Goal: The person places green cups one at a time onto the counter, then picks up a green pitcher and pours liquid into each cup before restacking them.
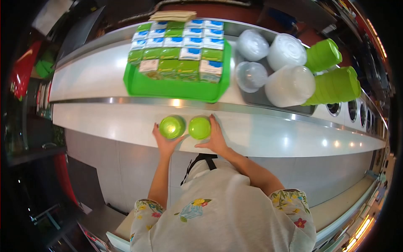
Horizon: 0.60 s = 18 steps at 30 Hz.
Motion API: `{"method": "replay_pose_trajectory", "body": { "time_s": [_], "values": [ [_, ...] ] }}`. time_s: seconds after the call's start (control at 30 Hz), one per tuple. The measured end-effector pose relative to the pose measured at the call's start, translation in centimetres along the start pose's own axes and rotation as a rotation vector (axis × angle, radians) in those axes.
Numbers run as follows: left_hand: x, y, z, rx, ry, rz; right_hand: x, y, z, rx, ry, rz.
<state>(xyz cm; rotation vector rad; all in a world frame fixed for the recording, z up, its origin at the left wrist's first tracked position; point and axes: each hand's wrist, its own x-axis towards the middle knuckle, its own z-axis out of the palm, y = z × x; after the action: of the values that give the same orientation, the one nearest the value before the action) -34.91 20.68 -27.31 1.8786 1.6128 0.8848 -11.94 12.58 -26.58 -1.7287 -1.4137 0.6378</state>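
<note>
Two light green cups [172, 127] are side by side on the lower white counter, seen from above with a small gap between them. Around the left cup curls my left hand [164, 142], fingers on its left side and thumb on its near right. My right hand [216, 138] is curved about the other green cup [199, 127], its fingers along the right side and its thumb near the front.
On the raised shelf stands a green tray [172, 90] of small green, white and blue cartons [170, 53]. Folded tan paper [173, 16] lies behind it. To the right, a grey tray [275, 105] bears stacked clear plastic bowls [289, 86] and green cup stacks [336, 86]. Round dark openings [352, 110] line the far right.
</note>
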Motion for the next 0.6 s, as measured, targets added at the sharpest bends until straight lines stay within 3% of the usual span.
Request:
{"method": "replay_pose_trajectory", "body": {
  "time_s": [0.03,0.1,0.17,0.23,0.3,0.37,0.43,0.5,0.57,0.6],
  "values": [
    [-0.4,1.1,-0.4,0.035,0.052,0.046,-0.5,-0.3,-1.7,-0.004,0.025,0.009],
    [-1.0,3.0,-0.6,-0.001,0.193,0.013,-1.6,-0.8,-5.7,0.104,-0.150,0.083],
    [-0.3,6.0,-0.5,0.054,0.318,0.072,-2.8,-0.3,-12.2,0.316,-0.448,0.188],
    [1.7,10.7,0.2,0.006,0.329,0.200,-3.6,-1.1,-20.9,0.529,-0.608,0.316],
    [3.4,16.9,1.8,-0.040,0.347,0.318,-5.6,1.8,-28.7,0.699,-0.567,0.177],
    [5.4,23.9,4.9,-0.412,0.218,0.531,-6.4,3.0,-38.0,0.752,-0.463,0.182],
    [6.5,30.2,8.9,-0.647,0.028,0.542,-8.0,6.8,-44.6,0.997,-0.179,0.166],
    [9.2,37.0,12.0,-0.581,-0.189,0.630,-9.2,13.6,-49.5,1.064,0.168,0.148],
    [11.8,43.7,14.9,-0.612,-0.364,0.595,-6.2,18.1,-52.8,1.233,0.533,0.029],
    [13.1,46.8,16.3,-0.574,-0.452,0.576,-3.7,18.9,-54.0,1.078,0.708,0.140]
  ]
}}
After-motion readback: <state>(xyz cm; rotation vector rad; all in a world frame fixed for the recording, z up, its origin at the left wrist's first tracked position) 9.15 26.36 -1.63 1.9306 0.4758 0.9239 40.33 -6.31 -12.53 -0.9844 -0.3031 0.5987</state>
